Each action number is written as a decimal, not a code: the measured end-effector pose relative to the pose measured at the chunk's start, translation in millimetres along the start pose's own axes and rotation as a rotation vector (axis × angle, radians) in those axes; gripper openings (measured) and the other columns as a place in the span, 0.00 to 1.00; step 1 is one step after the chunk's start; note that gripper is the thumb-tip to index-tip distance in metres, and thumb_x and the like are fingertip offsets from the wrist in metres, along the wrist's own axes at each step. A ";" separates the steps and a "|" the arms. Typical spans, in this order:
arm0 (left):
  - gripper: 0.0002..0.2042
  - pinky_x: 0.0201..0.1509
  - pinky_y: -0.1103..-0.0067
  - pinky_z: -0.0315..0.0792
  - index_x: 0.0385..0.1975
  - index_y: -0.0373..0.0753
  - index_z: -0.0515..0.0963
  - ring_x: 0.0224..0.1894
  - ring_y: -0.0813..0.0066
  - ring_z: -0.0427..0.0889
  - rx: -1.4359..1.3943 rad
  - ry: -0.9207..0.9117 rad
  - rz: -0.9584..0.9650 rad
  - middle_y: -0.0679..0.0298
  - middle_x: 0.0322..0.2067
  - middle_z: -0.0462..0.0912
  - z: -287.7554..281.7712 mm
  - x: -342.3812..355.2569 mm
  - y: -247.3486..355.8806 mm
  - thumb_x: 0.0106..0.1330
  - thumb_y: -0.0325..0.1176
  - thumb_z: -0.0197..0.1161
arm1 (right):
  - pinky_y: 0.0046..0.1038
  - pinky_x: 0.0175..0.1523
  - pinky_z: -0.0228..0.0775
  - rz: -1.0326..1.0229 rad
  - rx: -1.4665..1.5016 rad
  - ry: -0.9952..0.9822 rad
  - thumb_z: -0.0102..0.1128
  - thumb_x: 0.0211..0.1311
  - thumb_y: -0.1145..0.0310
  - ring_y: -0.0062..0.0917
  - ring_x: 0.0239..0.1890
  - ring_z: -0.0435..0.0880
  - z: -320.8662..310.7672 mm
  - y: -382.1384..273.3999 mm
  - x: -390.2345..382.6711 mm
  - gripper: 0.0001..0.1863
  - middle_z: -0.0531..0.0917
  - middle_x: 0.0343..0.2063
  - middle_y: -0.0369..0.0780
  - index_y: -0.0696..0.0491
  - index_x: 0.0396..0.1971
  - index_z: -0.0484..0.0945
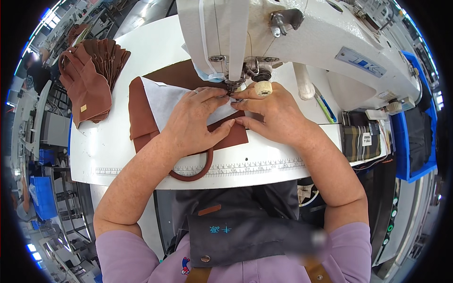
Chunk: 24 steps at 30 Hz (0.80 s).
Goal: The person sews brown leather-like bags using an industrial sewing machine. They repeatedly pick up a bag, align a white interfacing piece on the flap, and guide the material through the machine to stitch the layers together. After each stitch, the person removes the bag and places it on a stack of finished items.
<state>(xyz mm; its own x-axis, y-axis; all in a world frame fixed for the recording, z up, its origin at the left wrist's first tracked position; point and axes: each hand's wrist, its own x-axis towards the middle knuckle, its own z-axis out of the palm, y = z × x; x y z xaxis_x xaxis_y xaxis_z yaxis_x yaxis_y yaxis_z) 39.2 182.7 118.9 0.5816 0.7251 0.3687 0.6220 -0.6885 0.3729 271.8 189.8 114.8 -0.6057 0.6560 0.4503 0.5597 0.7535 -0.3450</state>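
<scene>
Under the needle area of a white sewing machine (231,87) lies a brown bag panel (141,113), apparently leather or a similar sheet, with a white lining piece (159,101) on top. My left hand (196,115) rests flat on the lining, fingers stretched toward the needle and thumb spread out. From the other side, my right hand (271,113) presses the work down, its fingers apart and their tips close to the presser foot. The two thumbs nearly meet over the brown piece. A brown loop handle (209,162) sticks out below my left hand, over the printed ruler.
A fanned stack of brown bag pieces (92,80) sits at the table's left. Right of the machine bed are a green-and-blue tool (325,108), a plaid pouch (361,141) and a blue bin (410,174) of dark material. The ruler strip (264,167) follows the table's front edge.
</scene>
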 end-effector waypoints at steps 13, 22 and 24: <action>0.15 0.58 0.66 0.74 0.41 0.36 0.86 0.53 0.60 0.83 -0.057 -0.002 0.046 0.58 0.51 0.85 0.0 8.2 -25.8 0.54 0.34 0.70 | 0.35 0.47 0.74 0.029 0.013 0.044 0.75 0.51 0.63 0.30 0.41 0.79 3.9 -0.5 4.6 0.13 0.87 0.41 0.34 0.52 0.36 0.90; 0.16 0.66 0.64 0.64 0.42 0.41 0.86 0.55 0.67 0.82 0.124 -0.046 0.064 0.64 0.50 0.86 -10.0 11.9 -21.9 0.52 0.31 0.68 | 0.35 0.43 0.70 0.084 0.029 0.032 0.75 0.52 0.59 0.32 0.37 0.75 10.8 7.9 1.4 0.13 0.78 0.30 0.39 0.50 0.36 0.90; 0.13 0.67 0.64 0.64 0.42 0.42 0.87 0.56 0.68 0.82 0.217 -0.063 0.101 0.64 0.50 0.86 -9.4 8.8 -15.6 0.56 0.30 0.67 | 0.36 0.44 0.71 0.087 0.052 0.020 0.75 0.53 0.59 0.33 0.39 0.76 11.1 10.0 0.7 0.13 0.79 0.31 0.40 0.50 0.36 0.90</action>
<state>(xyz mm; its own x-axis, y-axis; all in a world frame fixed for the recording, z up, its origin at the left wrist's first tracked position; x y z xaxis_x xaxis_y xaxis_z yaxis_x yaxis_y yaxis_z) 29.7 199.7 124.4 0.6739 0.6564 0.3390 0.6531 -0.7439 0.1421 270.7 198.3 102.5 -0.5446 0.7185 0.4327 0.5789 0.6953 -0.4259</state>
